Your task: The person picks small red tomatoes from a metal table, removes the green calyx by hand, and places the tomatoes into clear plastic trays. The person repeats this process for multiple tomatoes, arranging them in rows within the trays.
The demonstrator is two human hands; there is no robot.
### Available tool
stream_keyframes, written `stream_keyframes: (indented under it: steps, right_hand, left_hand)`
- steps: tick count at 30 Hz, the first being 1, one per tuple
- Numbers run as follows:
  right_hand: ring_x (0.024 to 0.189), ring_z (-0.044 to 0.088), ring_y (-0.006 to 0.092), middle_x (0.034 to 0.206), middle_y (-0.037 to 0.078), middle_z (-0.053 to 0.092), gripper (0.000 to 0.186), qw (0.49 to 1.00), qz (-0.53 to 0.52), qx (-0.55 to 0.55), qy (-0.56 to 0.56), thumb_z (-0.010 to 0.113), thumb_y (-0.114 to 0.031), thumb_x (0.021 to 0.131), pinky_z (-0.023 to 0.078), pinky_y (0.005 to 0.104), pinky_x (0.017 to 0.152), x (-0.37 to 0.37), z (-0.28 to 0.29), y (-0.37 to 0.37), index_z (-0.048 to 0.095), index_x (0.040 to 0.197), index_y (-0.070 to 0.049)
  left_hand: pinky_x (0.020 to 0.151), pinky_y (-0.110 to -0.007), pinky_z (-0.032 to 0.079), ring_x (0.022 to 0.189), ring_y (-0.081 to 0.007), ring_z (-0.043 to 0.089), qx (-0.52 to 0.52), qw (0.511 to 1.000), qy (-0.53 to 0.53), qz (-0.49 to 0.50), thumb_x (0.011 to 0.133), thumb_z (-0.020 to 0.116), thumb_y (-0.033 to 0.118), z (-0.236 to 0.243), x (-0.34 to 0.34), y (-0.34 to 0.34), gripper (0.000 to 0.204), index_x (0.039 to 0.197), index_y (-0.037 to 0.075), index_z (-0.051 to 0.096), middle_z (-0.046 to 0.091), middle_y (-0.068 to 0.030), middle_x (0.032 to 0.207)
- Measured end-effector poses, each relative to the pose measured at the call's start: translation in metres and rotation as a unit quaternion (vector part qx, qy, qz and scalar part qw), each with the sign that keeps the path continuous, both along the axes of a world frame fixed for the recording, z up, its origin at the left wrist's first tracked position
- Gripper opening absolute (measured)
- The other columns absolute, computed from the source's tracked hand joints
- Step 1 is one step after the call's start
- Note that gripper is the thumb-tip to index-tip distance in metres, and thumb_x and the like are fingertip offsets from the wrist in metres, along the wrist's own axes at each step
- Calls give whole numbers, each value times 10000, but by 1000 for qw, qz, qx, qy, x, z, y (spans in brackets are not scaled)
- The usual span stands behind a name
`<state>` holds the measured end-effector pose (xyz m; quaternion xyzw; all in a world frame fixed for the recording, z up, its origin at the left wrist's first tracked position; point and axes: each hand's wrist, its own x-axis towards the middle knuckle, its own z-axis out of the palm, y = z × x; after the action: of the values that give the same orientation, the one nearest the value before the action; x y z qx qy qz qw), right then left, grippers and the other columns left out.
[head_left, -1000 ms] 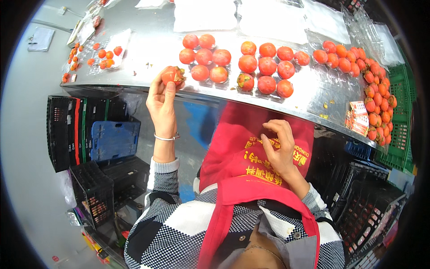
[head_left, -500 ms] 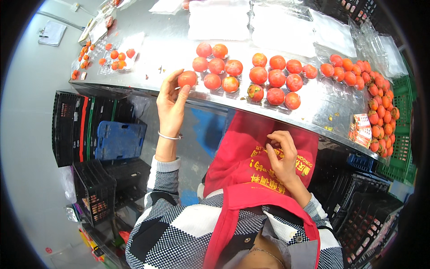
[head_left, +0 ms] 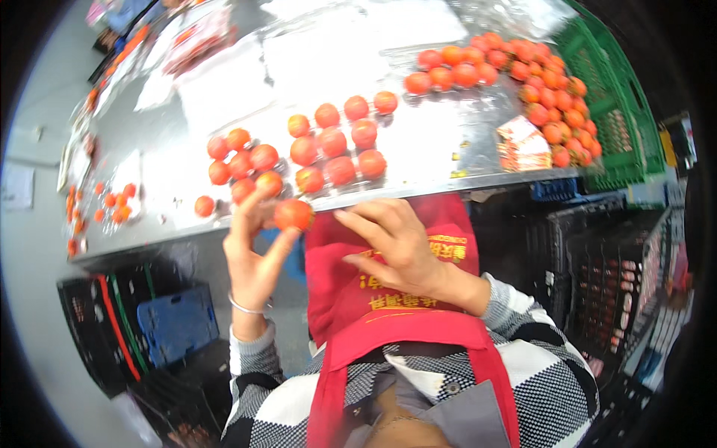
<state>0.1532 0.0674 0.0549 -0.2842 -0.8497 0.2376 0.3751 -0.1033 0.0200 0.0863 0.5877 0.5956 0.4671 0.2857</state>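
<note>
In the head view, my left hand (head_left: 255, 261) grips a round orange-red persimmon (head_left: 293, 214) between thumb and fingers, just off the table's front edge. My right hand (head_left: 403, 250) is beside it over the red apron; its fingers are stretched and apart, with nothing in them. Beyond my left hand a cluster of persimmons (head_left: 240, 163) lies in clear plastic packing. A lone persimmon (head_left: 205, 206) lies left of that cluster. To its right is a second cluster of persimmons (head_left: 331, 140). Blur hides where my left fingertips meet the fruit.
The metal table (head_left: 426, 164) carries white liner sheets (head_left: 314, 67) at the back. A heap of persimmons (head_left: 553, 97) and printed cards (head_left: 525, 145) lie at the right, beside a green crate (head_left: 624, 112). Black crates (head_left: 597, 276) and a blue crate (head_left: 178, 325) stand below.
The view has swung right. My left hand has come off the table toward my body with a persimmon in it. My right hand has moved up, closer to my left, its fingers stretched further.
</note>
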Motion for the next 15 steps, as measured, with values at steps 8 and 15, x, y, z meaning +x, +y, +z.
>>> stream_keyframes:
  steps: [8,15]
  right_hand:
    - [1049,599,352,1137,126,621,526,991,-112,61,-46,844,-146,753,485,459,917,23,18,39,659,1235,-45]
    - [1039,644,301,1158,144,695,446,950,-291,106,-47,845,-125,825,520,396,933,121,28,138,677,1226,-26]
  left_hand:
    - [920,-354,614,1083,-250,755,68,995,-22,-76,887,826,-17,-19,90,26,669,1481,9,520,752,-153,1186]
    - [877,-310,615,983,-187,755,4,982,-143,-121,969,728,-32,-33,114,6,519,1454,-3,544,761,-152,1164]
